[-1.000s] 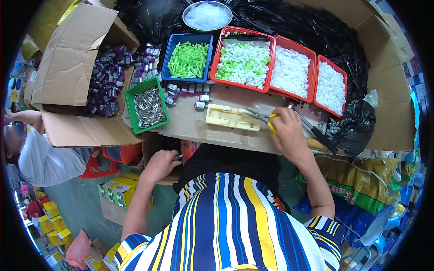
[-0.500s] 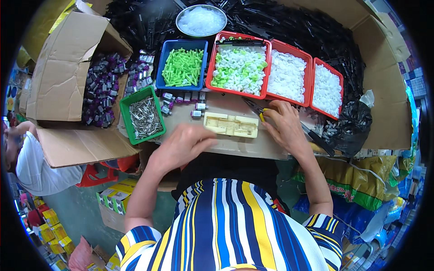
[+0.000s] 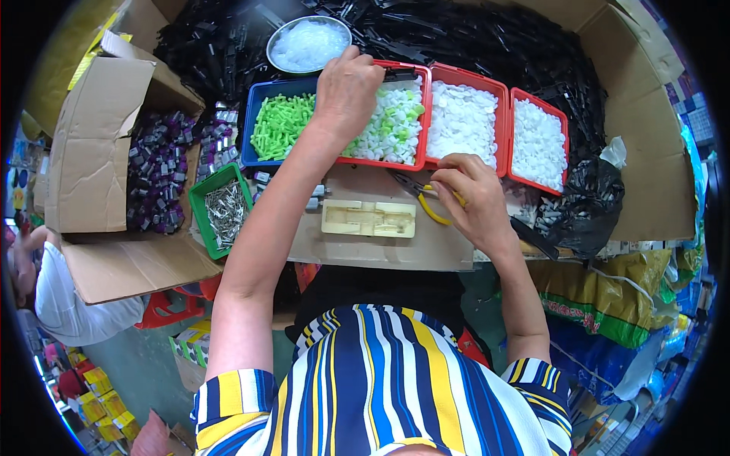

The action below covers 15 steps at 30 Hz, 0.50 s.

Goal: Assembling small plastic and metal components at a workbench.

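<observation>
My left hand (image 3: 348,93) reaches across the blue tray to the left side of a red tray (image 3: 422,140) of white and green plastic caps. Its fingertips are bent together near a black plastic strip (image 3: 401,74) on that tray's far edge; what they grip is hidden. My right hand (image 3: 477,201) rests at the table front, fingers curled over a yellow handle of the pliers (image 3: 427,207). To the left of the pliers lies a cream rectangular fixture block (image 3: 368,219) with slots, nothing visibly loaded in it.
A blue tray (image 3: 248,135) of green sticks, a green tray (image 3: 201,220) of metal pins and two red trays (image 3: 505,114) of white pieces surround the work spot. A cardboard box (image 3: 95,152) holds purple-and-silver parts. Behind are a metal bowl (image 3: 310,44) and heaped black strips (image 3: 525,57).
My left hand has moved from beside the fixture block forward to the mixed-cap tray. My right hand stays by the pliers, its fingers more curled. The view has shifted slightly.
</observation>
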### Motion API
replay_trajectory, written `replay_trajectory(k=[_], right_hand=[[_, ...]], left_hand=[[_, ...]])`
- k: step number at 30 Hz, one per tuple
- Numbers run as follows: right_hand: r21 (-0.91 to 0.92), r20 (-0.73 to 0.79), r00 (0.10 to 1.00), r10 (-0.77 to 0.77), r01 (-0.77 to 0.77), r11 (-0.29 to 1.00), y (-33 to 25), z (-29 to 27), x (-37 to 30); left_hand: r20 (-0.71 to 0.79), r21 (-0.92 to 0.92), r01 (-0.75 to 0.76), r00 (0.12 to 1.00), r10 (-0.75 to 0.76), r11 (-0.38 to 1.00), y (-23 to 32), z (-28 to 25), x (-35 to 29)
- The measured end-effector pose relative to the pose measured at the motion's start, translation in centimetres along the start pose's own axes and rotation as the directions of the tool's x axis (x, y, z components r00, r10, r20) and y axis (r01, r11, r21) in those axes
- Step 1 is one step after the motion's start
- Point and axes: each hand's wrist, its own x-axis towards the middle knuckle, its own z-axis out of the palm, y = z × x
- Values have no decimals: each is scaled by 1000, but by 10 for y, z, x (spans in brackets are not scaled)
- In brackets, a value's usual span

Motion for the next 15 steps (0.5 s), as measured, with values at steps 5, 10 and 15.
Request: replay_trajectory(k=[5,10,15], right_hand=[[274,-102,971,218,-183,944,-8,-1,5],[515,-88,970,228,-151,844,-20,11,15],[797,160,947,279,-291,530,-32,27,6]], left_hand=[[-105,-545,75,982,-157,835,23,-38,-22],[333,-930,365,880,-338,34,57,-56,-78],[325,-945,288,876,-357,-155,64,-39,-124]])
